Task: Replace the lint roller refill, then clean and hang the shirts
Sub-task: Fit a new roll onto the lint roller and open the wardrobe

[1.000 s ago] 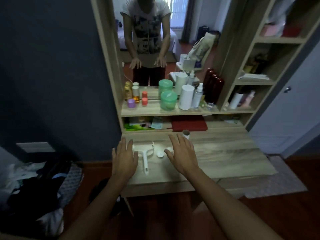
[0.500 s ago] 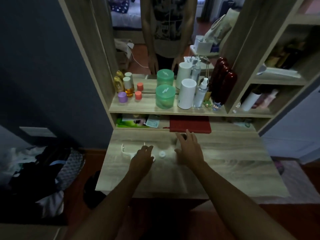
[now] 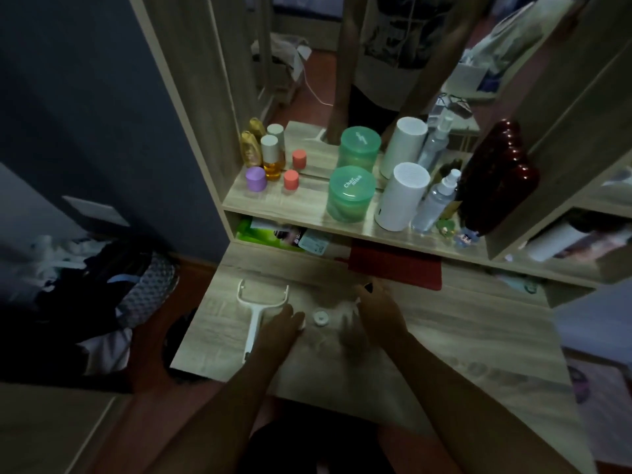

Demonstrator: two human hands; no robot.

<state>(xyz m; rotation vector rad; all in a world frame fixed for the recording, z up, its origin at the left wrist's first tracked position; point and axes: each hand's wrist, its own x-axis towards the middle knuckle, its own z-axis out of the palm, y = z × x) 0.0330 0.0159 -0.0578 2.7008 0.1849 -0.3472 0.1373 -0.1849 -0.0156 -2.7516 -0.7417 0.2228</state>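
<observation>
On the near half of the wooden desk (image 3: 444, 343) both forearms reach forward, palms down. The left hand (image 3: 284, 325) hovers low just right of the bare lint roller handle (image 3: 254, 319), its knuckles hiding the fingers, so I cannot tell whether they pinch anything. The right hand (image 3: 376, 313) is blurred, fingers spread loosely, over something pale at its fingertips that I cannot identify. Between the hands lies a small white end cap (image 3: 320, 317). That cap is light and round: a careless brush from either hand could send it rolling off the edge. Further back, a green jar (image 3: 350, 195) and white cylinder (image 3: 402, 196) stand on the shelf, clear of the work.
</observation>
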